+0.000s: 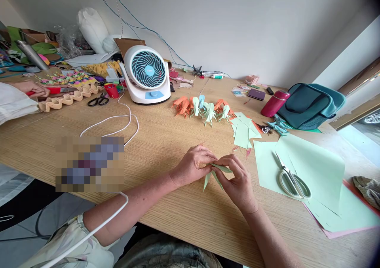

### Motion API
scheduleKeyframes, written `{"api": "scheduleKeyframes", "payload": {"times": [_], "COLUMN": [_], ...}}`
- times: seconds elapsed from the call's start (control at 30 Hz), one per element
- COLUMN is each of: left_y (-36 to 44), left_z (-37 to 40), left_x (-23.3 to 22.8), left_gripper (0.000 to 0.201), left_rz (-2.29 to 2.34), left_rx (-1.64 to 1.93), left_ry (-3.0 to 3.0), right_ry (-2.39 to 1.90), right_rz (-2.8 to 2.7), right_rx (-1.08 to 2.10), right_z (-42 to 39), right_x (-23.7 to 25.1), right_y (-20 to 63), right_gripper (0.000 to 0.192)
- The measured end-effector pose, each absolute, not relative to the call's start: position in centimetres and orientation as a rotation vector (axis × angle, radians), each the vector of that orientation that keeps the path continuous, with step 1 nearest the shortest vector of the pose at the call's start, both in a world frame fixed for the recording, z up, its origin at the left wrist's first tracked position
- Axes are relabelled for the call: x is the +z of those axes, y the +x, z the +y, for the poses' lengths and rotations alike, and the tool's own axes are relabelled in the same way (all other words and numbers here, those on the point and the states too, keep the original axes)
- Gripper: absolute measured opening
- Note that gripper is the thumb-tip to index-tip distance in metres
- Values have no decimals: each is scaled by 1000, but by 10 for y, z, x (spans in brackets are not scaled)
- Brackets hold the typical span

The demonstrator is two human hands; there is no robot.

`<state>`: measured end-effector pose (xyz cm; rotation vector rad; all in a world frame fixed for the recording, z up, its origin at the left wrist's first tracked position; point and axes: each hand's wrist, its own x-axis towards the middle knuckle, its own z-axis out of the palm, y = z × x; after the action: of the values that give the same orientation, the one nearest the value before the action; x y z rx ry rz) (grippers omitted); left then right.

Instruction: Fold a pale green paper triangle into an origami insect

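Folding is mid-way: left hand [194, 166] and right hand [237, 181] both pinch a green paper [214, 173] just above the bench [166, 141], with finished figures [204, 109] at 12 o'clock; next crease likely needs firm fingertip pressure.

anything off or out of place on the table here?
Nothing damaged or spilled. Both hands, left hand and right hand, pinch a folded green paper piece. The only oddity: small paper scraps lie loose beside the green sheet under the scissors.
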<state>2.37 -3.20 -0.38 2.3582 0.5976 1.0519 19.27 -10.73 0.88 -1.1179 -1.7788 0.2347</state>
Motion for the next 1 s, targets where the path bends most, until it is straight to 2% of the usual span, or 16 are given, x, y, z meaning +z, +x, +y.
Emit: {"api": "scheduleKeyframes", "payload": {"times": [0.33,0.7,1.0], "left_y": [25,23,24], "left_z": [-35,-38,-36], "left_x": [1,12,8], "left_gripper": [16,26,22], "left_rz": [615,581,629], "left_rx": [1016,957,1023], "left_ry": [2389,2481,2491], "right_ry": [-1110,-1110,-1130], "right_rz": [-1719,-1672,-1641], "right_rx": [317,379,468], "right_z": [-106,-104,-105], "right_x": [9,8,7], "right_y": [196,200,204], "right_gripper": [8,8,10]}}
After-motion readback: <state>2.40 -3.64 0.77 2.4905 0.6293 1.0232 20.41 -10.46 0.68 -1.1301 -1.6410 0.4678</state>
